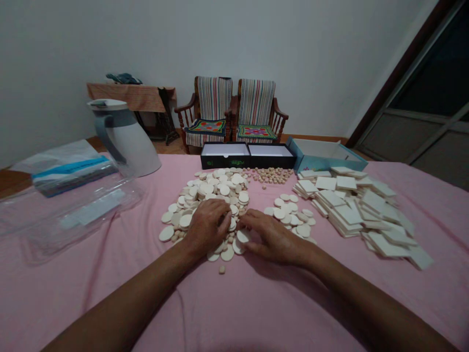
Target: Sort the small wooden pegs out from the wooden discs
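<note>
Far left on my pink-covered desk [220,313] there's clear plastic packaging [126,193], cut off by the edge of view and so see-through I can't really trace its outline. A blue-and-white packet [73,168] sits behind it, too blurry to read, then a white pitcher [137,146] with a grey handle.

Next is the big heap of white discs [205,188], right in front of me. My left grip [208,222] is palm-down on its near side, fingers bent in among the discs and thumb angled right. The fingertips are mostly out of sight, so no clue if they've closed on anything. Some little wooden pieces peek out between the discs, and one loose wooden piece [222,270] lies just in front of the heap.

My right grip [273,237] is at the heap's right edge, half curled, with a gap between thumb and index finger and a white disc [243,236] by the tips. Can't tell if it's pinched or just touched; the other fingers are tucked behind.

Behind that: a bunch of wooden pieces [273,175], then a smaller disc group [293,215], partly covered by my right grip, and overlapping square tiles [344,210] farthest right.
</note>
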A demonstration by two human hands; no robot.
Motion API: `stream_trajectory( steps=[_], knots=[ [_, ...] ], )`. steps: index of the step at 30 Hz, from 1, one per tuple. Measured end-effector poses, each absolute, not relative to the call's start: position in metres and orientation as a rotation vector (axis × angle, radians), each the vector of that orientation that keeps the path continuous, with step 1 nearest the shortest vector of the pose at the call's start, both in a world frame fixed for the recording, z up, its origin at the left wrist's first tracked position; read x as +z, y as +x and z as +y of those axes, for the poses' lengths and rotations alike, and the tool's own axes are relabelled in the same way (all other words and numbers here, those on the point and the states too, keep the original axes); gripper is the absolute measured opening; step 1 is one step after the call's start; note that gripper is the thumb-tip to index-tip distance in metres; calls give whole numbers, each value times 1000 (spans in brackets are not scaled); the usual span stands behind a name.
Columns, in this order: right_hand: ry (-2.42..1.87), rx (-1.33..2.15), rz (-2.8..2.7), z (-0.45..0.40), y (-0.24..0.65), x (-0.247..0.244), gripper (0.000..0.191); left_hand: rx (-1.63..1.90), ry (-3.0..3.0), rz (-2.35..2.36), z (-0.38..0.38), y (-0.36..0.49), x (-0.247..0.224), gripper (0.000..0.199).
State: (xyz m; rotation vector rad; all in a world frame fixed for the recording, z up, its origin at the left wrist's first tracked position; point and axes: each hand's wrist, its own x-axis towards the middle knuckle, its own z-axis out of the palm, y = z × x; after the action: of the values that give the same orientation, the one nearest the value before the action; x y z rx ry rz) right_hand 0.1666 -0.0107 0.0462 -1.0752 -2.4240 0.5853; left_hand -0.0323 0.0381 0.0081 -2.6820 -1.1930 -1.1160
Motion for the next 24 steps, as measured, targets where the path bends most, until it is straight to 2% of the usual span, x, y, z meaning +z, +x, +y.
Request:
stream_trajectory(
  steps=[5, 9, 16, 20, 24],
  knots=[
    [-1502, 504, -2558, -2, 203, 68, 22, -1106, -2684, -1200, 38, -33, 9, 14],
    [-1791, 269, -2571, 1, 218, 77, 24, -1084, -2686, -1194, 39, -33, 9, 15],
    [-1141, 512, -2637, -13, 168, 52, 24, -1065, -2676, -1213, 40, -34, 7, 14],
    [-1137, 394, -2672, -19, 148, 35, 20, -1059, -2674, -1214, 39, -34, 7, 14],
    [-1220, 373, -2682, -19, 158, 46, 21, -1063, -2678, -1201, 39, -34, 8, 14]
  ],
)
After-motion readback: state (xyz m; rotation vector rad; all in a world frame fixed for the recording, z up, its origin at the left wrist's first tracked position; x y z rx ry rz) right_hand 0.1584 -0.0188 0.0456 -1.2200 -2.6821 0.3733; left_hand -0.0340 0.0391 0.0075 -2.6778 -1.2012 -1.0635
